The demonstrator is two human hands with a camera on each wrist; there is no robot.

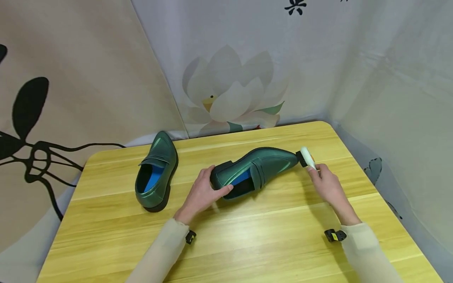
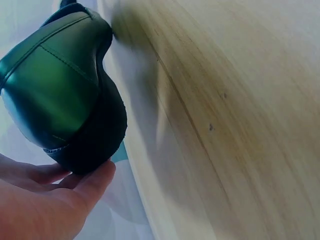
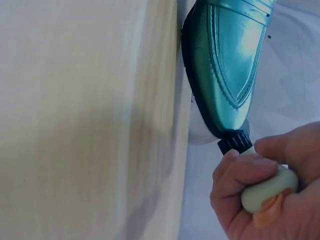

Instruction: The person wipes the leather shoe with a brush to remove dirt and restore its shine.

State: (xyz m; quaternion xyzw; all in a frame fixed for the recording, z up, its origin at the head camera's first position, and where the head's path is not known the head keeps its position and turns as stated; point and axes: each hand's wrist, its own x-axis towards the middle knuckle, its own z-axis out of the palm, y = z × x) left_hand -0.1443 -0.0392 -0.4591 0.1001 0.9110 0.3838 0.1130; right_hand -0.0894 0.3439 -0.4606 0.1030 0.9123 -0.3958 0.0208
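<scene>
My left hand (image 1: 205, 190) grips the heel of a green loafer (image 1: 274, 163), thumb over the opening's rim and fingers around the back. The shoe is tilted, its pointed toe to the right and its blue insole showing. In the left wrist view the loafer's heel (image 2: 55, 95) sits against the fingertips. My right hand (image 1: 327, 182) holds a small brush (image 1: 307, 157) with a pale handle and black bristles. Right at the toe tip are the bristles, as the right wrist view shows with the brush head (image 3: 236, 142) against the loafer's toe (image 3: 230, 100).
A second green loafer (image 1: 157, 173) stands on the wooden table (image 1: 247, 243) to the left, toe pointing away. Behind the table's far edge hangs a pale curtain (image 1: 230, 47) printed with a flower. Another length of fabric (image 1: 400, 118) hangs along the right side.
</scene>
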